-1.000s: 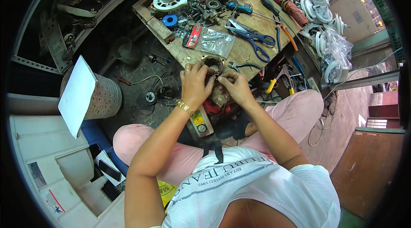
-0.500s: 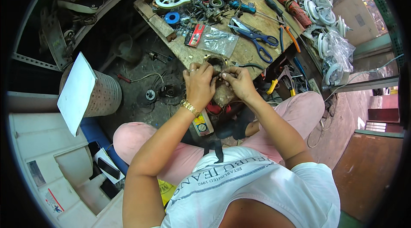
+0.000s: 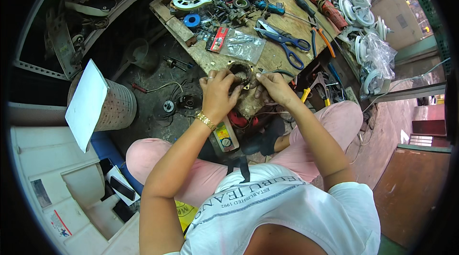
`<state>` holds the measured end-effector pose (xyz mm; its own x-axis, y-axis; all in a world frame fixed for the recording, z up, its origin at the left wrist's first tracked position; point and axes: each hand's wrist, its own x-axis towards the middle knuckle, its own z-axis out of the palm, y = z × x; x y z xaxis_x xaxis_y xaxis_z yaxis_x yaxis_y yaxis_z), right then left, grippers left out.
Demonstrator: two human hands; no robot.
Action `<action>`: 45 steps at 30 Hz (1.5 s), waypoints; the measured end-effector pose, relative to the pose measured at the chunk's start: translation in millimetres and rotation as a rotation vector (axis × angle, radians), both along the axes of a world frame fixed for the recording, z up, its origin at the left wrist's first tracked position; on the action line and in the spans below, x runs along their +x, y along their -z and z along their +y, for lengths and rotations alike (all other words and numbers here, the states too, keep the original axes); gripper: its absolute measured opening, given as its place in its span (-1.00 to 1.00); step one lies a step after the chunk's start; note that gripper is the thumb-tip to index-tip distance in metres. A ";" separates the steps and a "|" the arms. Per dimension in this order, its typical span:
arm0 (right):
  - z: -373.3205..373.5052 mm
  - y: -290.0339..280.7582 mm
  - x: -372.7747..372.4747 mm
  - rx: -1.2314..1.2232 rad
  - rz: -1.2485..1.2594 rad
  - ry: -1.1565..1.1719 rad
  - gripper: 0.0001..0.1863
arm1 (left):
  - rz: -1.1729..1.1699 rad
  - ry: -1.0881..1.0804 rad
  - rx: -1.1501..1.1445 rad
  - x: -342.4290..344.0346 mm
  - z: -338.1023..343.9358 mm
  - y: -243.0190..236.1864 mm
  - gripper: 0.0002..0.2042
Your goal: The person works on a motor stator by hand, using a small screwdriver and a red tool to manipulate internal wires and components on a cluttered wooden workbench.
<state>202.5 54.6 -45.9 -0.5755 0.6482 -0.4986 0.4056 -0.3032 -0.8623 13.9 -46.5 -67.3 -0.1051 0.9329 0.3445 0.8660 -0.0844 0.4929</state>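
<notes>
I see blue-hdl scissors (image 3: 283,39) on the wood bench (image 3: 210,61), orange-grip pliers (image 3: 327,41) nearby; red grinder (image 3: 328,12) nr wht plastic wheels (image 3: 351,13); over L, wht panel (image 3: 86,106) tilted on round bin (image 3: 117,107), blk phone (image 3: 122,187) lower down.

Rough metal housing (image 3: 247,97), matt wooden tabletop (image 3: 209,60)
</notes>
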 end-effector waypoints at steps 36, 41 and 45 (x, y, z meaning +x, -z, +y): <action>9.3 -7.9 -13.1 0.042 0.121 -0.087 -0.78 | 0.000 0.032 -0.013 1.9 5.8 3.1 -0.82; 37.0 -12.6 32.6 0.320 0.142 0.138 -0.77 | -0.075 0.041 0.008 2.4 1.8 -10.9 -0.72; 21.0 16.6 43.3 0.437 0.100 0.237 -0.87 | -0.033 0.040 0.019 0.3 4.7 -10.0 -0.73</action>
<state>245.8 75.6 -62.5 -0.4180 0.9027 -0.1018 0.2781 0.0205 -0.9603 14.3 -41.8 -57.3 -0.0793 0.9300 0.3589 0.8451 -0.1283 0.5190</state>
